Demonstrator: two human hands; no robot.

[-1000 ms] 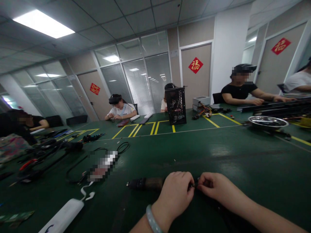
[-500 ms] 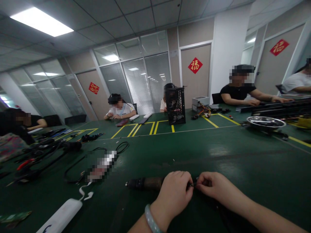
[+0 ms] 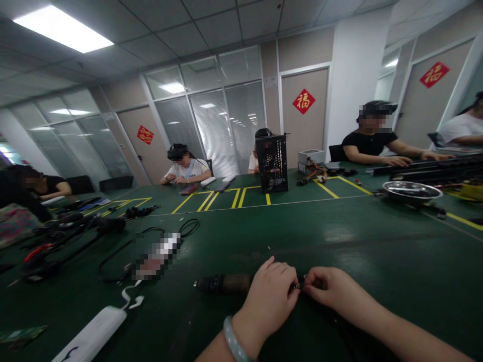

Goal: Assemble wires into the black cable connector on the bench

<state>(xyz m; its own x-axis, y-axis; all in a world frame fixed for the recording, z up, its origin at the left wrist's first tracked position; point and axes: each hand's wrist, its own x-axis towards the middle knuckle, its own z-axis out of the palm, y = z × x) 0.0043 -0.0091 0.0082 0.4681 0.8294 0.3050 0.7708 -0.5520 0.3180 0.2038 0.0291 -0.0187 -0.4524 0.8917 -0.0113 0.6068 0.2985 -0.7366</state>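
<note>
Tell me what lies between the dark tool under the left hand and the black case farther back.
Head view: mostly bare green table from the dark tool to the black case, crossed by a white line and yellow markings.

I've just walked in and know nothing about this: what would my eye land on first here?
Two bare hands at the bottom centre: the left hand wraps a dark cylindrical tool lying on the green table, while the right hand pinches a small part at its end. Farther back, a black perforated case stands upright.
</note>
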